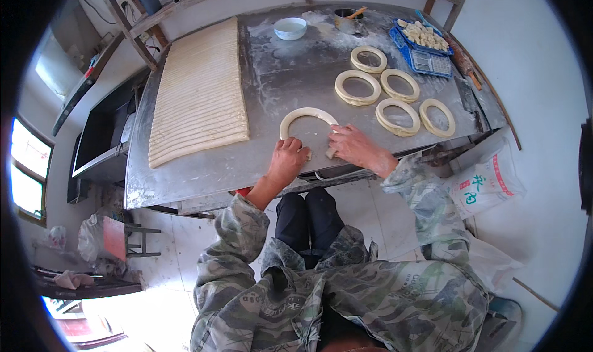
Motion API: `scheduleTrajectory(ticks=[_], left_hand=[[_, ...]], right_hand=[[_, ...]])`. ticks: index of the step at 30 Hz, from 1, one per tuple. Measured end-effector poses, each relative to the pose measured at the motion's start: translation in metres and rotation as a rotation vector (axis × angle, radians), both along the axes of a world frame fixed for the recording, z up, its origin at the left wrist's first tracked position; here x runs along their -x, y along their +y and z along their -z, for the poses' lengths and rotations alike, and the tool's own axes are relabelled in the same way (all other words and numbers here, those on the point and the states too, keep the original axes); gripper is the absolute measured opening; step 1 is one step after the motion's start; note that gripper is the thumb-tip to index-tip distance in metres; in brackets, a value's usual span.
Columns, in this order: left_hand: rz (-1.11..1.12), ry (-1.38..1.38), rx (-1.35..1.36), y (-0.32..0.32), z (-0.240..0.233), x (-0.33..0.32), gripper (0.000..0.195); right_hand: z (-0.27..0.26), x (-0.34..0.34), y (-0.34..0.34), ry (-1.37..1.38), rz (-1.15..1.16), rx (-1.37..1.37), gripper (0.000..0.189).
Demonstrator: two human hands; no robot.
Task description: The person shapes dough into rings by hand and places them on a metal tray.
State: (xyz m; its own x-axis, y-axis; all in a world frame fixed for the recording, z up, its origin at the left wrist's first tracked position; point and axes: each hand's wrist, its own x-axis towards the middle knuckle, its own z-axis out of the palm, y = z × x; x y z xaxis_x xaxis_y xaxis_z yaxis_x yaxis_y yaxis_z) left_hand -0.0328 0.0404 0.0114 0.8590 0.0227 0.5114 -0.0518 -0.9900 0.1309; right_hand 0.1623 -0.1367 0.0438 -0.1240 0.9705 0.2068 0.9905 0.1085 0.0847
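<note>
A strip of dough [308, 112] lies bent in an arch near the front edge of a metal-topped table [194, 178]. One end is in my left hand [288, 161], fingers curled around it. My right hand [354, 147] grips the other end, and the two ends are apart. To the right lie several closed dough rings, the nearest a ring [356, 88] just beyond my right hand. At the left, a wide sheet of dough [199, 92] is cut into many parallel strips. My fingers partly hide the ends of the bent strip.
At the back stand a light bowl [290, 28] and a metal pot [348, 22] with a wooden handle in it. A blue scale [428, 62] holds dough pieces [424, 34]. A rolling pin [463, 62] lies at the right edge. Below are a white sack [486, 183] and a small stool [116, 238].
</note>
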Motion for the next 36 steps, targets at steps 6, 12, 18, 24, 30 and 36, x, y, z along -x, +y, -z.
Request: scheduleTrajectory(ticks=[6,12,18,24,30,36], left_hand=[[-0.119,-0.117,0.026,-0.013,0.017,-0.008,0.018],[-0.121,-0.142,0.031,-0.017,0.024,-0.012,0.021],[-0.082,-0.178,0.128,-0.019,0.031,-0.012,0.020],[-0.044,-0.159,0.218,-0.015,0.030,-0.013,0.020],[0.036,-0.020,0.334,0.008,0.018,-0.004,0.021],[0.015,-0.012,0.283,0.004,0.014,-0.007,0.025]], right_hand=[[0.030,0.018,0.021,0.242,0.058,-0.196,0.016],[0.042,0.027,0.028,0.341,0.008,-0.270,0.018],[0.043,0.030,0.032,0.362,0.025,-0.201,0.021],[0.040,0.032,0.033,0.379,0.085,-0.178,0.032],[0.036,0.026,0.026,0.548,0.110,-0.260,0.026],[0.047,0.030,0.029,0.530,0.180,-0.306,0.015]])
